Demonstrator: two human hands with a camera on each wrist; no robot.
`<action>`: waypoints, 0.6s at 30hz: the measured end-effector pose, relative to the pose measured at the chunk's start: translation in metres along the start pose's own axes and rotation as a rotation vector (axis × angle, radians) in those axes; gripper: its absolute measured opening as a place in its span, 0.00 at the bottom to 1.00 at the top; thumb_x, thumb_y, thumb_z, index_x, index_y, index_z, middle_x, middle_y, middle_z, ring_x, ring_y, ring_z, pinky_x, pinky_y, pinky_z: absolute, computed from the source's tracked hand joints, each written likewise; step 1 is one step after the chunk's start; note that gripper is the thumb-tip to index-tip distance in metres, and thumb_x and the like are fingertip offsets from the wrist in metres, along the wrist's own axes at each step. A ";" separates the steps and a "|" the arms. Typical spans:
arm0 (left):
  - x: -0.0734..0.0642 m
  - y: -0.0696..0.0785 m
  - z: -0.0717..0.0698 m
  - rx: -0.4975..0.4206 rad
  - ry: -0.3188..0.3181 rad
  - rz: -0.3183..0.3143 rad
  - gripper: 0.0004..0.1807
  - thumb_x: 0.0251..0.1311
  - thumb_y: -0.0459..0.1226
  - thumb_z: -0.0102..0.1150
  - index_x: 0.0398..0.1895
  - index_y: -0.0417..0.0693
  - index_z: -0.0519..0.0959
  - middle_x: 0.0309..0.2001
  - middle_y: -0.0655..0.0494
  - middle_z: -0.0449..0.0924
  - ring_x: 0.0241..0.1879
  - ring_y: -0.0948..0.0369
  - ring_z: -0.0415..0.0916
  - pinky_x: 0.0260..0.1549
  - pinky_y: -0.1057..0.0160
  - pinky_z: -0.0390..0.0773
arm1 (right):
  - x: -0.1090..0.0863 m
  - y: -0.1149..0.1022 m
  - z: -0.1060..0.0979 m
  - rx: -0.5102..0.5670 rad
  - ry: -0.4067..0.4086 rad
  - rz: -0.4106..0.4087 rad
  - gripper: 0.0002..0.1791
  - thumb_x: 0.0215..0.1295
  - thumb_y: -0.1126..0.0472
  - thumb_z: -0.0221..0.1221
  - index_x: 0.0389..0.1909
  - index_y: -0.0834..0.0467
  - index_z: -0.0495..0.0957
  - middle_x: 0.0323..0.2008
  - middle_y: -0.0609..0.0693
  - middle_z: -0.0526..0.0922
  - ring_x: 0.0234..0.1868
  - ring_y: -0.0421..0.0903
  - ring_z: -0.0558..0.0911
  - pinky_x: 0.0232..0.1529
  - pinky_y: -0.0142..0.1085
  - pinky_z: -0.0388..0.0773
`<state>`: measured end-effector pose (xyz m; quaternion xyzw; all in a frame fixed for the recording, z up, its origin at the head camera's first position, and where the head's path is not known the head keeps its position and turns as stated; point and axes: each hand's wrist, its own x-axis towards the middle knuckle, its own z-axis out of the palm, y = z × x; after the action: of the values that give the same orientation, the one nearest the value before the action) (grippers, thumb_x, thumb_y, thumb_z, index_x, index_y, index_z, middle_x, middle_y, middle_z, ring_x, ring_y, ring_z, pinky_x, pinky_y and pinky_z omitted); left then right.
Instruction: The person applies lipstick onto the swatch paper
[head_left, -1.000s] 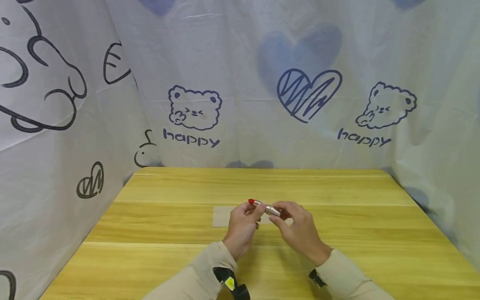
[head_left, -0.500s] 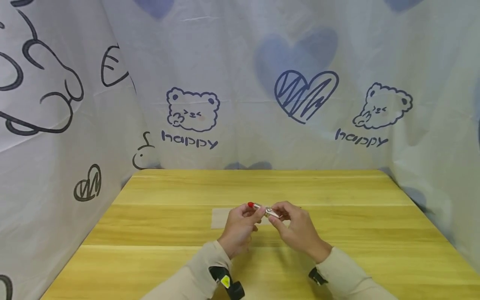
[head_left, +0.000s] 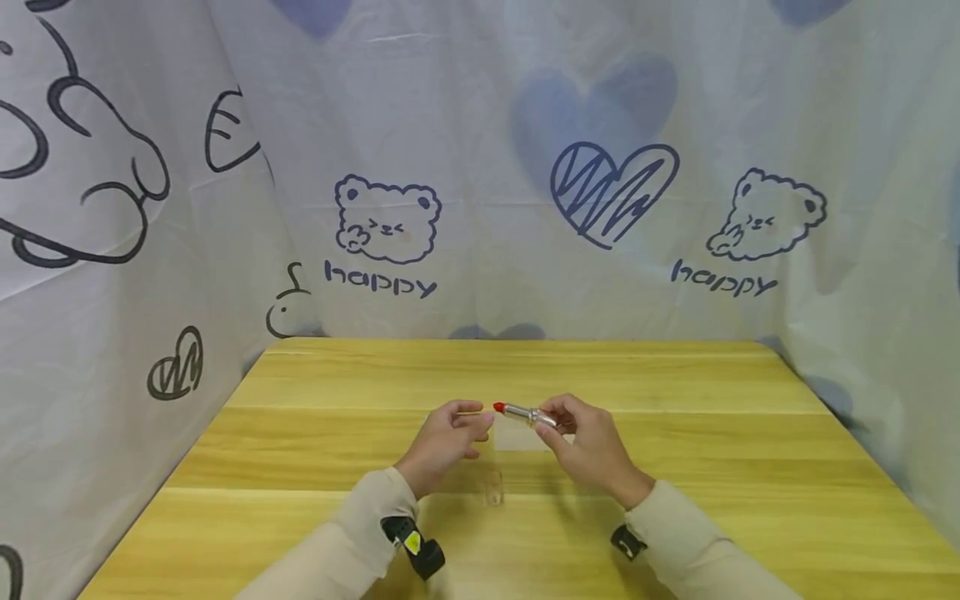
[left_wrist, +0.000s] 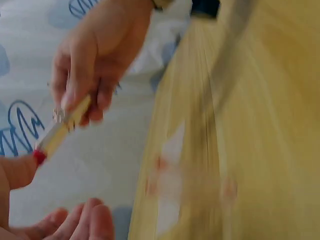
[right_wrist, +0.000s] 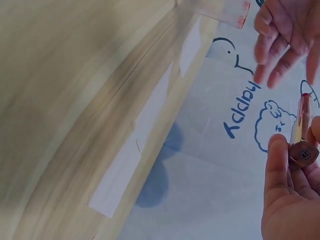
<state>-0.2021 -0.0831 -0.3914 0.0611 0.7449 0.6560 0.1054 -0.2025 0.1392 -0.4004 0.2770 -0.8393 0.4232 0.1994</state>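
My right hand (head_left: 596, 450) pinches a lipstick (head_left: 517, 412) by its shiny base between thumb and fingers. The red tip (head_left: 498, 407) is bare and points left. Just beyond it, my left hand (head_left: 441, 440) has its fingers loosely extended and holds nothing; a small gap separates them in the head view. A small clear, cap-like piece (head_left: 492, 490) shows below and between the hands. In the left wrist view this clear piece (left_wrist: 192, 185) is blurred, and I cannot tell whether it touches the table. The right wrist view shows the lipstick's base end (right_wrist: 304, 154) in my fingers.
A pale flat rectangle (head_left: 517, 435) lies on the wooden table (head_left: 337, 467) behind the hands. Printed cloth (head_left: 480, 250) hangs along the back and both sides. Both wrists carry black bands, the left one (head_left: 412, 546) with a yellow mark.
My left hand has let go of the lipstick and drawn left, its fingers loosening. The right hand now holds the lipstick alone. The clear piece has come into view below the hands.
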 end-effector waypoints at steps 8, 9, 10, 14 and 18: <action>0.014 -0.013 -0.032 0.548 -0.008 0.021 0.25 0.64 0.43 0.62 0.61 0.41 0.72 0.60 0.43 0.73 0.58 0.45 0.72 0.54 0.47 0.74 | 0.011 0.008 0.000 -0.003 -0.094 0.164 0.07 0.65 0.63 0.62 0.42 0.59 0.79 0.34 0.46 0.82 0.34 0.40 0.81 0.37 0.35 0.81; 0.017 -0.016 -0.035 0.616 -0.007 0.031 0.24 0.64 0.43 0.62 0.60 0.41 0.74 0.59 0.43 0.74 0.58 0.45 0.72 0.54 0.46 0.73 | 0.013 0.009 0.000 0.004 -0.101 0.182 0.07 0.65 0.63 0.63 0.42 0.59 0.79 0.34 0.46 0.82 0.34 0.40 0.81 0.37 0.35 0.81; 0.019 -0.017 -0.039 0.672 -0.011 0.045 0.23 0.63 0.42 0.63 0.58 0.41 0.75 0.58 0.42 0.75 0.57 0.44 0.72 0.55 0.46 0.73 | 0.014 0.009 0.001 0.012 -0.105 0.193 0.07 0.65 0.63 0.63 0.42 0.59 0.79 0.34 0.46 0.82 0.34 0.40 0.81 0.37 0.36 0.81; 0.028 -0.026 -0.056 0.884 -0.034 0.118 0.19 0.60 0.39 0.66 0.52 0.39 0.79 0.54 0.41 0.77 0.57 0.43 0.71 0.57 0.47 0.71 | 0.018 0.013 0.004 0.044 -0.129 0.223 0.07 0.64 0.64 0.63 0.42 0.60 0.79 0.34 0.47 0.82 0.34 0.40 0.81 0.37 0.35 0.80; 0.034 -0.034 -0.071 0.987 -0.063 0.138 0.20 0.57 0.38 0.69 0.50 0.38 0.80 0.53 0.42 0.78 0.58 0.44 0.71 0.59 0.48 0.69 | 0.020 0.016 0.008 0.053 -0.154 0.237 0.06 0.64 0.65 0.63 0.40 0.60 0.79 0.33 0.47 0.82 0.32 0.40 0.80 0.35 0.34 0.80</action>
<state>-0.2505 -0.1479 -0.4198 0.1725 0.9572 0.2283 0.0426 -0.2290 0.1348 -0.4034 0.2130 -0.8674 0.4434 0.0755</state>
